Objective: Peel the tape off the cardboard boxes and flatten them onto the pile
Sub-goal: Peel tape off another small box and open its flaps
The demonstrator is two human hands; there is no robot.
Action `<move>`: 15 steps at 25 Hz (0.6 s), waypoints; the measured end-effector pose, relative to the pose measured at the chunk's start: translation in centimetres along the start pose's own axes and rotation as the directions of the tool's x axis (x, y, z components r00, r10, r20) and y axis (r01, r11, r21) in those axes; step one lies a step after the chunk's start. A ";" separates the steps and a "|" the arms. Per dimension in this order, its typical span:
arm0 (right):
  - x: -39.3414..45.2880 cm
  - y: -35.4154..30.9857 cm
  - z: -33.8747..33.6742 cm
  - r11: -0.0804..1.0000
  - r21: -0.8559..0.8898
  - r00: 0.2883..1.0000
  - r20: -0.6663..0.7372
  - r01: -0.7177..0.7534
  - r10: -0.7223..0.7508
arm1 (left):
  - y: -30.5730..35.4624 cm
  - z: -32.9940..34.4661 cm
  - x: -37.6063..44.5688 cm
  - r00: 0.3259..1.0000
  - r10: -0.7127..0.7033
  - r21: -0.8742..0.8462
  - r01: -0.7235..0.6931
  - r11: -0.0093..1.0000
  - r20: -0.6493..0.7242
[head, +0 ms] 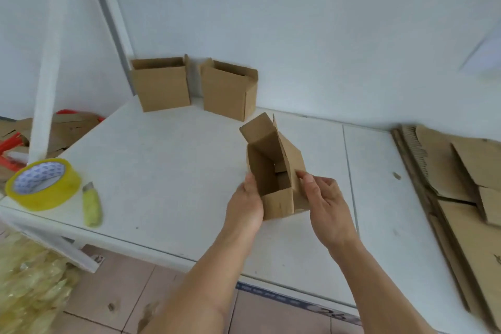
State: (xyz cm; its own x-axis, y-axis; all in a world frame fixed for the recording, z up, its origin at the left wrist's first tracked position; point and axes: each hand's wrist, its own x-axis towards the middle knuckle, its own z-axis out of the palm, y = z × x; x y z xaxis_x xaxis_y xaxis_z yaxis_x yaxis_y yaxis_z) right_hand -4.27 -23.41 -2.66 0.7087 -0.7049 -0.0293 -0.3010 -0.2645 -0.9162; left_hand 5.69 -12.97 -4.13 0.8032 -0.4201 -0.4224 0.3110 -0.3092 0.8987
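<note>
Small open brown cardboard box (273, 171) held tilted above the white counter (162, 171); left hand (246, 206) fingers wrap its left wall, right hand (325, 203) thumb and fingers pinch its right side. Two more open brown boxes (162, 84) stand at the wall, flattened cardboard pile (455, 198) lies far right.

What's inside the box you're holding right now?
The held box looks empty: bare cardboard walls and a folded inner flap show through its open top. The left hand and right hand grip its sides. The bottom corners inside are hidden.
</note>
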 end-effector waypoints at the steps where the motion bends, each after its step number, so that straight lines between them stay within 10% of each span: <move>1: 0.0 0.5 -0.6 1.000 -0.011 1.000 -0.009 -0.007 0.007 | -0.5 0.8 -0.2 0.973 0.198 0.227 -0.168 0.959 -0.116; 4: 0.4 1.4 -1.5 0.999 0.049 1.000 0.018 -0.011 0.010 | -0.6 1.6 -0.6 0.493 0.870 0.682 -0.626 0.378 -0.029; 6: 0.6 1.7 -1.7 0.992 0.126 0.997 0.082 -0.020 0.010 | -0.9 2.0 -0.3 0.335 0.925 0.571 -0.801 0.181 0.177; 10: 0.8 1.4 -2.2 0.956 0.275 0.989 0.137 -0.098 0.062 | 0.3 1.4 -1.9 0.621 0.784 0.332 -0.746 0.577 0.031; 15: 1.4 1.4 -2.9 0.914 0.369 0.985 0.110 -0.168 0.136 | 0.1 -1.1 -1.6 0.969 0.231 0.228 -0.206 0.952 -0.090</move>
State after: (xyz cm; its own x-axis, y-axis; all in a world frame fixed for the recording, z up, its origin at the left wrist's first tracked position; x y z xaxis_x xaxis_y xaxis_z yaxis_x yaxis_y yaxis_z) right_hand -5.58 -26.67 -2.79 0.7269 -0.6576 -0.1979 -0.1584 0.1198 -0.9801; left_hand 5.00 -11.40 -3.25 0.8958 -0.4013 -0.1911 0.0151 -0.4022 0.9154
